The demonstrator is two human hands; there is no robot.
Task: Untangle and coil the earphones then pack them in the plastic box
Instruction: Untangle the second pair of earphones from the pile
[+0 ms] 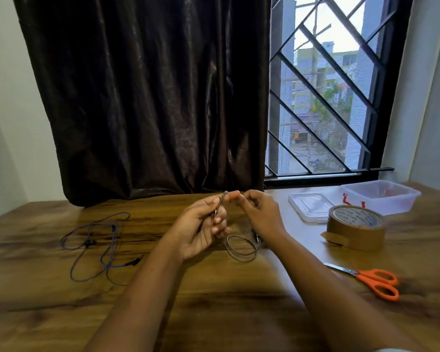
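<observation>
While fingers (217, 222) pinch earphones (222, 202), tape roll (356, 228) overlaps lid (308, 207).

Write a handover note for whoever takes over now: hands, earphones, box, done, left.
Left hand holds the dark earphones by the cable. Right hand pinches the same cable near its top. Part of it is already looped below the hands.
Purple earphones lie uncoiled on the table, to the left.
Plastic box stands open at far right, with the lid beside it.
Done: dark set partly coiled.
Left: finish that coil, coil the purple set, pack both, then probably close the lid.
</observation>
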